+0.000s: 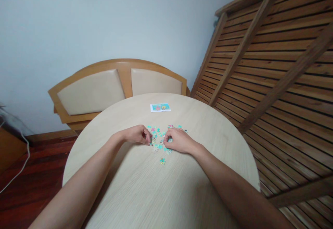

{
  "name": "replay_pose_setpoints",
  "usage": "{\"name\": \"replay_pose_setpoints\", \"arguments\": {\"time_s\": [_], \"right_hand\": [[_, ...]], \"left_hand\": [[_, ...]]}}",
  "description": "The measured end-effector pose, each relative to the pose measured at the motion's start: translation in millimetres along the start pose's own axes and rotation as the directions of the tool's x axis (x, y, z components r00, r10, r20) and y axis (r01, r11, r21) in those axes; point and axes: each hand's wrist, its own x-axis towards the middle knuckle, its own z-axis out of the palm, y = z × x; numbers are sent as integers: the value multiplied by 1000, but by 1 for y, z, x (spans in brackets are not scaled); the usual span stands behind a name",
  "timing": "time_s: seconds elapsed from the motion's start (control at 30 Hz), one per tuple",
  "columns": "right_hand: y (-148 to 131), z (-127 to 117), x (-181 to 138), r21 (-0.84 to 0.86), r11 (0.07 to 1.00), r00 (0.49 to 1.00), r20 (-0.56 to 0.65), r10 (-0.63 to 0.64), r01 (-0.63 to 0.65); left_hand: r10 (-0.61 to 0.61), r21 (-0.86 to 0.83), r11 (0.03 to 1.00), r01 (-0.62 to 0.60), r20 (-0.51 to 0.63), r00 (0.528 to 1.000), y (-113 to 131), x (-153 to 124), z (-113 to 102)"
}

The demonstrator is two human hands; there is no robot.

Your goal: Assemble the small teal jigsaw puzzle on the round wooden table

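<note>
Small jigsaw puzzle pieces (155, 149), mostly turquoise with some pink, yellow and white, lie loosely scattered around the middle of the round table (135, 194). At the left edge of this scatter is my left hand (138, 134), its thumb and fingers pinched together down at the pieces. My right hand (179, 140) rests over the right side of the scatter, also closed in a pinch, and covers several pieces. Whatever either pinch holds is too small to make out. One green and yellow puzzle piece (162, 161) lies apart, nearer to me.
A small printed picture card (160, 107) lies flat towards the table's far edge. Behind the table stands a wooden headboard with pale padded panels (91, 90) against the wall. Slatted wooden panels (270, 59) lean on the right. A white cable (26, 156) hangs at the left.
</note>
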Motion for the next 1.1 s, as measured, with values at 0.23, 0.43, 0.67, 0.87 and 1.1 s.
{"name": "replay_pose_setpoints", "arguments": {"time_s": [0.23,0.43,0.67,0.87,1.1], "right_hand": [[3,-7,-5,52,997,993,101,-59,54],[10,-7,-6,66,991,991,60,-118,114],[0,-1,2,-61,995,976,-202,-87,77],[-4,10,3,-139,984,974,-179,-136,112],[-1,7,2,-89,989,984,-126,-125,114]], "left_hand": [[-68,19,998,68,37,997,5,-4,-2],[-113,24,993,112,33,993,5,-4,-2],[-134,45,990,133,19,991,6,-5,-1],[-45,23,999,45,13,999,26,2,5],[-115,169,980,107,36,993,44,5,15]]}}
